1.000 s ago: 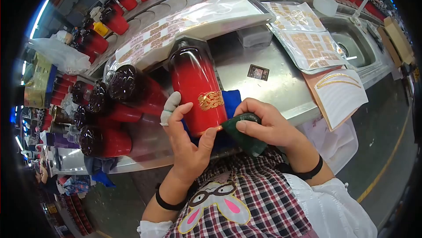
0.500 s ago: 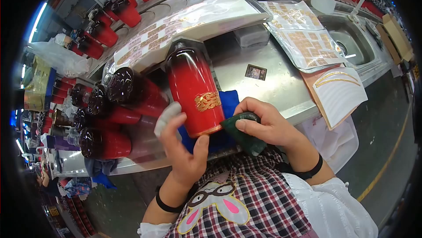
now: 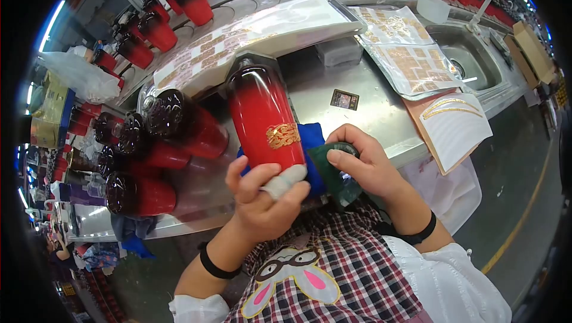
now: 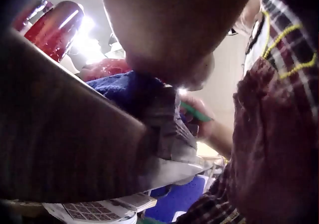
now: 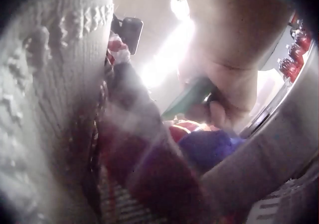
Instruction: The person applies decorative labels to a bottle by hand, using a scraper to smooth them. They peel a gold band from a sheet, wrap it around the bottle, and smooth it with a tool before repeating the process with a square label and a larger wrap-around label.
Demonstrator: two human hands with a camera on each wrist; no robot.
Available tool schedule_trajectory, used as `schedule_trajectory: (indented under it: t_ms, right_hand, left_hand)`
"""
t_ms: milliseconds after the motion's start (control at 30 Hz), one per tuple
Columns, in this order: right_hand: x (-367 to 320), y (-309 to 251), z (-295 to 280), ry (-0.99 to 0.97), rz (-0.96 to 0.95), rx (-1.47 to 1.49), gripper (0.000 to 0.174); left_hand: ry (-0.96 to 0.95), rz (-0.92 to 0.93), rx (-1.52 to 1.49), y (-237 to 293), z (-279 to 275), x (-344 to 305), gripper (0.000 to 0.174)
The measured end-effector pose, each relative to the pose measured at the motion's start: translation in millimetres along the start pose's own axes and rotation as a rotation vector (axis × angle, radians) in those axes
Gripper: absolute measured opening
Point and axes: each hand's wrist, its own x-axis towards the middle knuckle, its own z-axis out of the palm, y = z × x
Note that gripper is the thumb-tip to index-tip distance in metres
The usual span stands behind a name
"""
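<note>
A red glass bottle [image 3: 262, 108], dark toward its neck, lies with its base toward me on a blue cloth [image 3: 314, 144]. A gold decal [image 3: 283, 136] sits on its lower side. My left hand [image 3: 262, 204] holds the base end, fingers bent over the lower edge and thumb at the bottom. White covering wraps one finger [image 3: 285, 181]. My right hand [image 3: 369, 162], just right of the bottle, pinches a dark green flat scraper [image 3: 335, 174] between thumb and fingers. In the right wrist view the scraper [image 5: 192, 98] shows as a green edge under the hand.
More red bottles [image 3: 146, 195] lie at the left of the metal table [image 3: 381, 108]. Behind stands a tray of decal sheets [image 3: 286, 22], with further sheets [image 3: 411, 64] beside the sink [image 3: 471, 55]. A small dark card [image 3: 345, 100] lies nearby. Upright bottles [image 3: 193, 4] line a conveyor.
My left hand has moved right across the bottle's base, bringing the covered finger onto its lower edge. The scraper has shifted slightly right, away from the bottle. Conveyor bottles have moved rightward.
</note>
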Motion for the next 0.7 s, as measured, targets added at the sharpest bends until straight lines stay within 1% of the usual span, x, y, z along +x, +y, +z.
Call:
schedule_trajectory:
  t_ms: [33, 67, 133, 233, 333, 367, 467, 500, 567, 600, 633, 667, 700]
  right_hand:
    - [-1, -1, 1, 0.006, 0.003, 0.007, 0.022]
    - [-2, -2, 1, 0.016, 0.007, 0.015, 0.021]
    - [-2, -1, 1, 0.040, 0.003, -0.002, 0.021]
    - [-1, -2, 6, 0.048, 0.011, -0.011, 0.022]
    - [0, -6, 10, 0.071, 0.010, -0.002, 0.022]
    - [0, -8, 10, 0.083, 0.009, 0.004, 0.023]
    - [6, -9, 20, 0.127, -0.054, -0.012, 0.024]
    - [9, -12, 28, 0.122, -0.113, -0.069, 0.024]
    - [15, -20, 43, 0.097, -0.236, -0.187, 0.024]
    - [15, -17, 42, 0.136, -0.229, -0.214, 0.024]
    - [14, -13, 40, 0.178, -0.225, -0.244, 0.025]
    - [12, -10, 37, 0.218, -0.219, -0.279, 0.025]
    - [9, -14, 35, 0.228, -0.161, -0.215, 0.024]
  left_hand:
    - [0.022, -0.080, -0.055, -2, -6, -5, 0.023]
    - [0.053, -0.123, -0.035, -5, -10, -12, 0.025]
    - [0.058, -0.116, 0.029, -2, -7, -19, 0.021]
    - [0.030, 0.045, 0.093, -1, -1, -11, 0.020]
    - [0.002, 0.103, 0.074, -1, 5, -1, 0.021]
    - [0.008, 0.065, 0.007, -1, 1, 2, 0.021]
    - [0.067, -0.133, -0.035, -6, -8, -11, 0.028]
    - [0.031, -0.184, -0.048, -7, -11, -16, 0.042]
    - [-0.001, -0.259, -0.039, -1, -2, -16, 0.048]
    - [-0.012, -0.295, -0.028, -1, 1, -15, 0.051]
    - [-0.044, -0.295, -0.029, -2, -2, -17, 0.058]
    - [-0.044, -0.304, -0.013, -3, -2, -14, 0.060]
    - [-0.043, -0.318, 0.004, -3, -3, -11, 0.062]
